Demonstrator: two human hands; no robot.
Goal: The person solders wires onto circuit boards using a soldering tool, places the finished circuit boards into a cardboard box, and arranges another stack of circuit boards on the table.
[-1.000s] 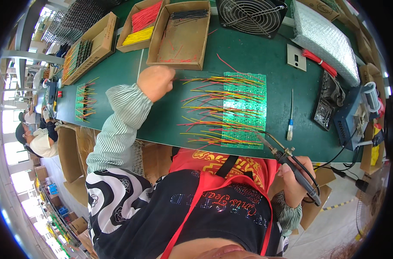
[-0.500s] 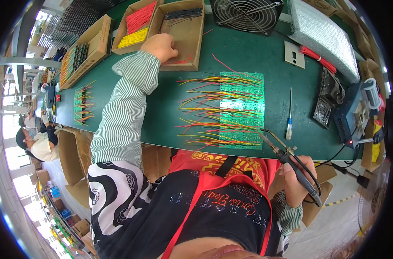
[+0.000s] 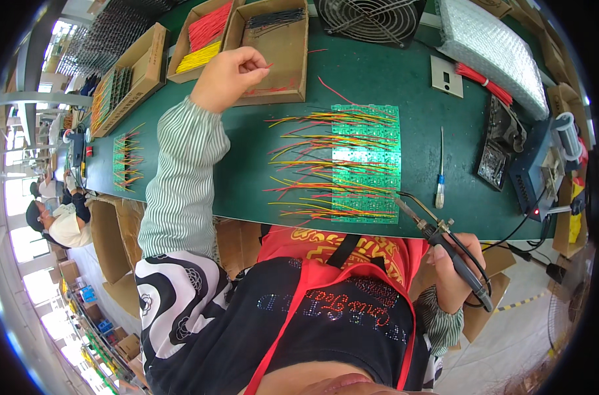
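My left hand [image 3: 224, 80] hovers over the near left corner of a shallow cardboard box [image 3: 273, 54], thumb and forefinger pinched on a short red wire [image 3: 269, 66]. More red wires lie in the box below the fingers. In my right hand [image 3: 452, 282] is a soldering iron [image 3: 460, 264] with a thin curved tube beside its tip. That tip is at the lower right edge of a panel of green circuit boards [image 3: 366, 176]. Rows of red, yellow and black wires [image 3: 299, 164] stick out from the panel to the left.
Beside the box stands another with red and yellow wires [image 3: 207, 29]. A fan [image 3: 370, 18] sits at the back. To the right lie a brush [image 3: 441, 181], a black tray [image 3: 495, 158] and a blue soldering station [image 3: 529, 178]. A second wired panel [image 3: 123, 161] is at far left.
My left hand has pulled back a little to the left from inside the box, and a red wire now shows between its fingertips. The soldering iron has hardly moved.
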